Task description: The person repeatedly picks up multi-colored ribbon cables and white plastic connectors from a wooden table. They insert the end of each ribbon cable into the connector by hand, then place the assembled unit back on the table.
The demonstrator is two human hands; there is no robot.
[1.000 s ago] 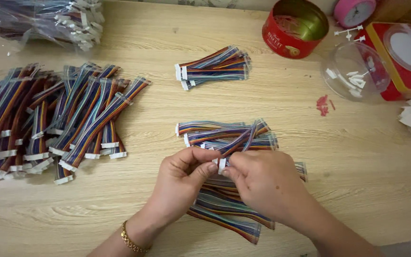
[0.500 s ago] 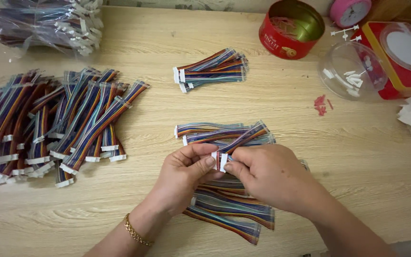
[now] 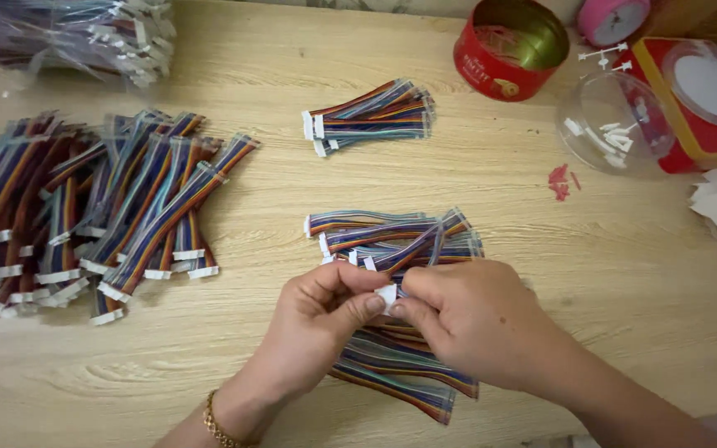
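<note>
We have both hands over the wooden table [image 3: 541, 207], front centre. Left hand [image 3: 325, 319] and right hand [image 3: 466, 319] pinch the same small white connector [image 3: 387, 294] between thumb and fingertips; its rainbow ribbon cable [image 3: 421, 245] runs up and away from the pinch. Below the hands lies a loose cable pile [image 3: 400, 377]. Small cable bundle [image 3: 371, 116] sits farther back, big heap of cables [image 3: 101, 207] at left, red tin [image 3: 508, 50] top right.
</note>
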